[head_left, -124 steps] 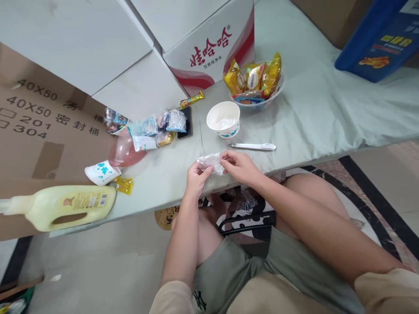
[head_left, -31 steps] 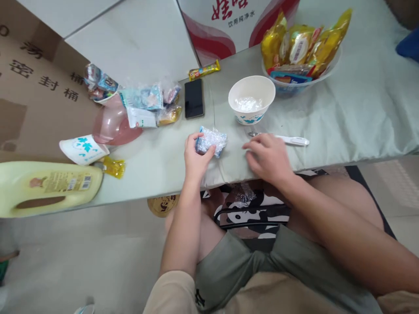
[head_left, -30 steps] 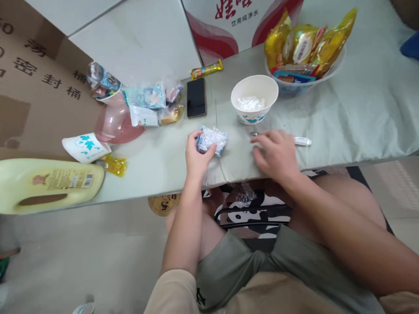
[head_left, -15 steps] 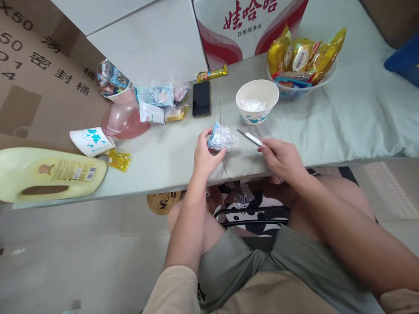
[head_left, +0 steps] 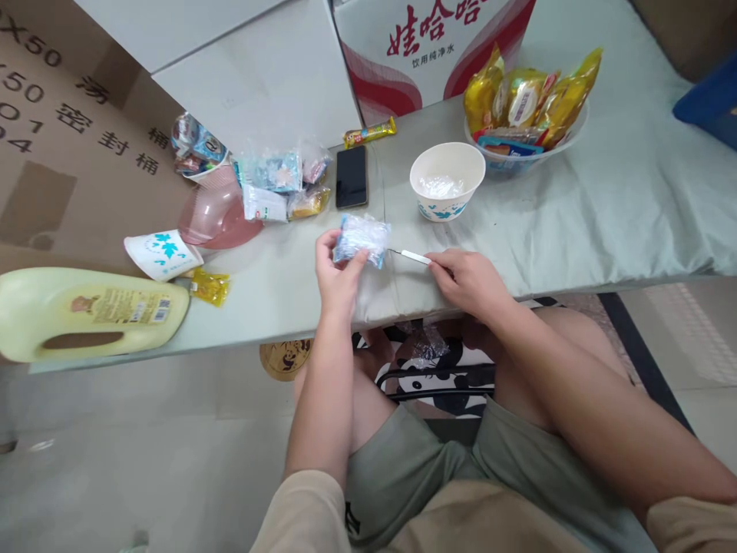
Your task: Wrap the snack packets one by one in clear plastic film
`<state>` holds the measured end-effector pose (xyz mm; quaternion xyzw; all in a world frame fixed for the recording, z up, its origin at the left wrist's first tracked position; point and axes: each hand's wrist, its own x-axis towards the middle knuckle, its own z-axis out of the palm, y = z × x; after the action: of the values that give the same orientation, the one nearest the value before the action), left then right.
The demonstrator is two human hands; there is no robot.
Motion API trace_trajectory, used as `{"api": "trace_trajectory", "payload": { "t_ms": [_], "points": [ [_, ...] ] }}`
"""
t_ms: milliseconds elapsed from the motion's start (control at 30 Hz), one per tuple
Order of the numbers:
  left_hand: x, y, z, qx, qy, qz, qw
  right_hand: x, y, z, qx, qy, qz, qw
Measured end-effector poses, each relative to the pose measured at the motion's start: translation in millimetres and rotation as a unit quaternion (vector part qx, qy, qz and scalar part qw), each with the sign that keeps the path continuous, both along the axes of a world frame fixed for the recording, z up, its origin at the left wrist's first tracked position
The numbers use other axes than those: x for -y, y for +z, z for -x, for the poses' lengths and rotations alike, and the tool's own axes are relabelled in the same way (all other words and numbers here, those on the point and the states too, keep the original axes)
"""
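My left hand (head_left: 339,273) is closed on a small blue packet (head_left: 362,240) wrapped in crinkled clear plastic film, held just above the table. Fingers and thumb grip its left and lower edges. In my right hand (head_left: 469,280) is a slim knife (head_left: 415,257) with a white handle. Its thin blade points left, and the tip is at or very close to the packet's right edge; whether it touches I cannot tell. Behind the hands stands a white paper bowl (head_left: 447,161) with blue leaf print, holding crumpled clear plastic film.
A black phone (head_left: 351,178) lies beside several wrapped snack packets (head_left: 279,173). At the back right is a clear bowl (head_left: 561,150) of yellow packages. To the left are a tipped paper bowl (head_left: 161,253), a pink bowl (head_left: 216,215) and a yellow jug (head_left: 92,311). Boxes line the back.
The packet has moved left and turned its broad face upward in my left hand. My right hand has moved left, bringing the knife tip to the packet's edge.
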<state>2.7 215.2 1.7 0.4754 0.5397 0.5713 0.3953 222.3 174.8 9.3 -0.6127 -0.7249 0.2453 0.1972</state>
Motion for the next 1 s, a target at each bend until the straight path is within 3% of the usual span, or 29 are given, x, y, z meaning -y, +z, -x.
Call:
{"api": "trace_trajectory", "payload": {
  "t_ms": [133, 333, 500, 600, 700, 800, 900, 1000],
  "points": [
    [-1, 5.3, 3, 0.045, 0.032, 0.032, 0.998, -1, -4, -13, 0.027, -0.070, -0.030, 0.997],
    [6, -12.5, -15, -0.132, -0.088, 0.013, 0.987, -4, -10, -20, 0.066, -0.153, -0.130, 0.977],
    [12, -13.0, -24, -0.291, -0.100, -0.072, 0.949, -2, -15, -13, 0.005, -0.073, -0.144, 0.987],
    [13, -7.8, -25, -0.301, -0.092, -0.060, 0.947, 0, -17, -6, -0.032, -0.005, -0.137, 0.990],
    [14, -3.2, -26, -0.199, -0.083, -0.017, 0.976, 1, -17, 0, -0.075, 0.035, -0.131, 0.988],
    [14, 3.1, -27, 0.015, -0.077, 0.051, 0.996, 2, -17, 3, -0.116, 0.061, -0.130, 0.983],
    [15, 11.8, -27, 0.187, -0.070, 0.120, 0.972, 2, -17, 4, -0.148, 0.063, -0.125, 0.979],
    [14, 18.3, -27, 0.249, -0.051, 0.165, 0.953, 1, -20, 2, -0.172, 0.044, -0.128, 0.976]
  ]
}}
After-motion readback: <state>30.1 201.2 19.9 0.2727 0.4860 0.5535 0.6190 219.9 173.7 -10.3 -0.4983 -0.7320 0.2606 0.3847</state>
